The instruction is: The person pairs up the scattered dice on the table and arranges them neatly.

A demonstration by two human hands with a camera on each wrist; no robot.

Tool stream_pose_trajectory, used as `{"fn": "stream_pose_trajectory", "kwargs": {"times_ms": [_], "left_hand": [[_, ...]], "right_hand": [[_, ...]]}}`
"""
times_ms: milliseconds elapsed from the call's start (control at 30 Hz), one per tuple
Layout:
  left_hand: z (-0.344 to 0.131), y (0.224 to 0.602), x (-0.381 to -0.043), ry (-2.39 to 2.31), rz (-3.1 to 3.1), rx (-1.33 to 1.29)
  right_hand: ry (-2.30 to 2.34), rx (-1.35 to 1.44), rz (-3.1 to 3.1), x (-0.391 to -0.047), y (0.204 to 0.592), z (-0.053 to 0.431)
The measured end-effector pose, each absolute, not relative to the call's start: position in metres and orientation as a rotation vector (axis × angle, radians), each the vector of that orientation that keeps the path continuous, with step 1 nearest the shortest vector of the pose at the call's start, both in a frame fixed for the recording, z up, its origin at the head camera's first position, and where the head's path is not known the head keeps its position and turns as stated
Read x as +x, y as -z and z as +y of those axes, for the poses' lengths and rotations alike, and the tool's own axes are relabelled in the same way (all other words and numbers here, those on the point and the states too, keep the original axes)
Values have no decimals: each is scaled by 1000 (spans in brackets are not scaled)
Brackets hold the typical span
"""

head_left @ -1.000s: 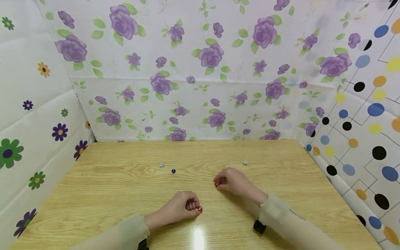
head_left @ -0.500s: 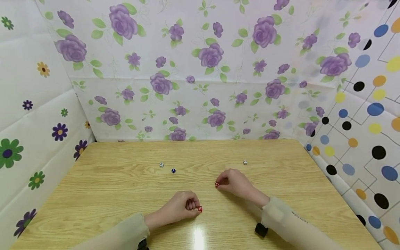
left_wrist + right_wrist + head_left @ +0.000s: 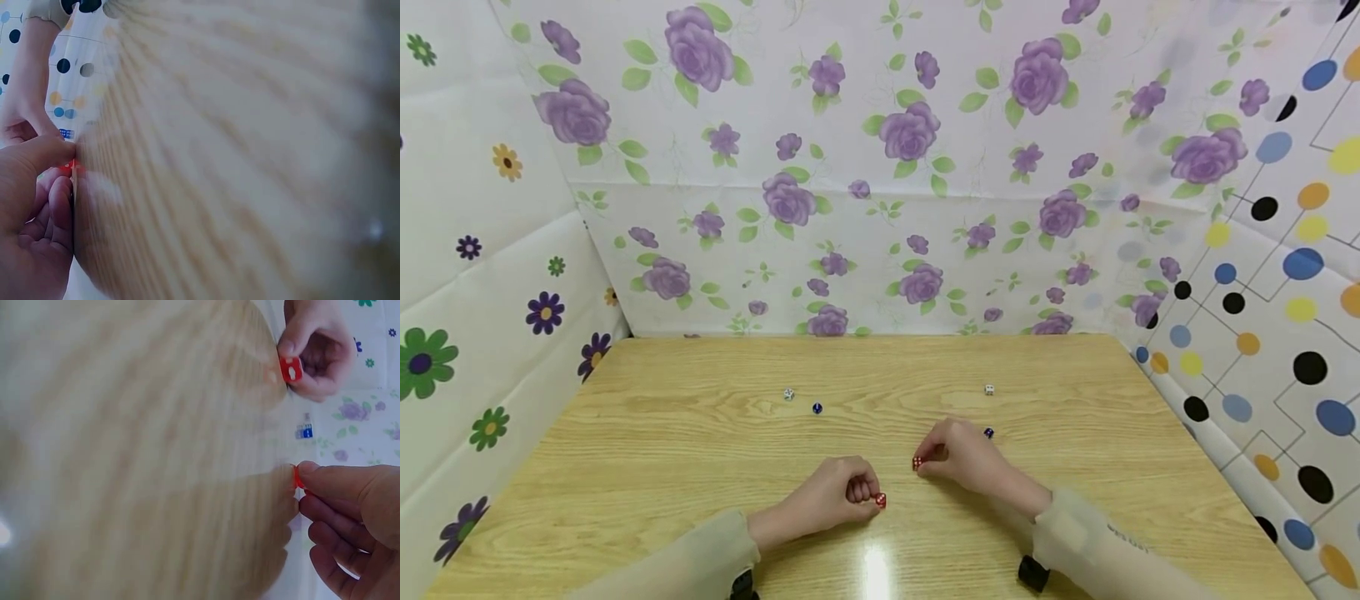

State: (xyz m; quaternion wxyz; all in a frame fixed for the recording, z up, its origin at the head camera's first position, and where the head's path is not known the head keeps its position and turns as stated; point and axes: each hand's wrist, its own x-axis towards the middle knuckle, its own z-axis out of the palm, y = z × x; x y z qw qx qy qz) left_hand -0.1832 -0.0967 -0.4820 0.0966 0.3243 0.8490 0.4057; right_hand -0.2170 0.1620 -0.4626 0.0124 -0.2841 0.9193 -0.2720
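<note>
Two red dice are on the wooden table, one at each hand. My left hand (image 3: 831, 493) pinches one red die (image 3: 881, 501) between thumb and index finger, low on the tabletop. Slightly farther off and to the right, my right hand (image 3: 966, 458) pinches the other red die (image 3: 917, 463) by thumb and fingertips. A short gap parts the two dice. In the right wrist view the left hand's red die (image 3: 290, 369) shows plainly, while the right hand's red die (image 3: 297, 477) is partly covered by the thumb.
Farther back on the table (image 3: 700, 433) lie a white die (image 3: 788, 394) and a blue die (image 3: 817, 408) at left. At right are another white die (image 3: 989, 390) and a blue die (image 3: 988, 433) just behind the right hand. Patterned cloths surround the table.
My right hand has drawn its red die nearer to me, toward the left hand. A blue die behind the right hand has come into view. The left hand stays put.
</note>
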Motion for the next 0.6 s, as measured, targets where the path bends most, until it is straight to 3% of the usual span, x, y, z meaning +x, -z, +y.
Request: {"fn": "stream_pose_trajectory", "kwargs": {"times_ms": [600], "left_hand": [[-95, 479, -182, -1205, 2528, 969]], "right_hand": [[905, -1018, 2718, -185, 462, 139]]}}
